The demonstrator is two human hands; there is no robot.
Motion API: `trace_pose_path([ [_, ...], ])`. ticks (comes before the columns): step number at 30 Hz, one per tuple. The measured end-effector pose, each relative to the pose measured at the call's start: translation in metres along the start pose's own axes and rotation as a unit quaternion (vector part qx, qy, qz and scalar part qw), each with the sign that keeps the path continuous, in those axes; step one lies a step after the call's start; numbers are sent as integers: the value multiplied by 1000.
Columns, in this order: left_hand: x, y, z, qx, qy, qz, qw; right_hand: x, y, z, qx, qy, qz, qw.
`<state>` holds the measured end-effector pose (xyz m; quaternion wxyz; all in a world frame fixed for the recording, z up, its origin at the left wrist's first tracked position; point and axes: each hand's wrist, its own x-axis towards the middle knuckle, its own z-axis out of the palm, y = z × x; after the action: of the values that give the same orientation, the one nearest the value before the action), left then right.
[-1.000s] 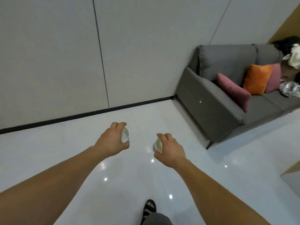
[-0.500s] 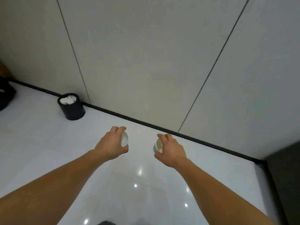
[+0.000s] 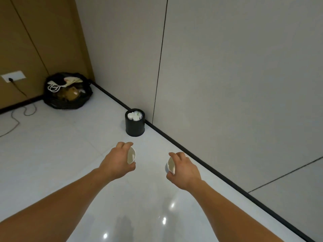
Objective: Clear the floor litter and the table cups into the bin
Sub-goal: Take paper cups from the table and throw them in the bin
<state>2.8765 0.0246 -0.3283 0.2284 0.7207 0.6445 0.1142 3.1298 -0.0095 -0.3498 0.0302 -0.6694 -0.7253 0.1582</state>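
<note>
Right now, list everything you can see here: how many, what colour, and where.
bin: one, black, on the floor against the grey wall
white litter: several pieces, inside the bin
rubbish bag: one, black, open, in the corner
socket: one, white, on the brown wall
cable: one, dark, from the socket onto the floor
floor: white, glossy
skirting: black, along the wall base
left cup: one, white, held
right cup: one, white, held
left hand: grips the left cup
right hand: grips the right cup
</note>
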Motion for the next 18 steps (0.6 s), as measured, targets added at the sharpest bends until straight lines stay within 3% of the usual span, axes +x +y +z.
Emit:
trace_pose_path([
  [5, 67, -41, -30, -7, 8, -13, 1000, 81, -39, -2, -1, -11, -26, 1000],
  [18, 287, -75, -79, -1, 31, -72, 997, 359, -48, -35, 22, -36, -95, 995],
])
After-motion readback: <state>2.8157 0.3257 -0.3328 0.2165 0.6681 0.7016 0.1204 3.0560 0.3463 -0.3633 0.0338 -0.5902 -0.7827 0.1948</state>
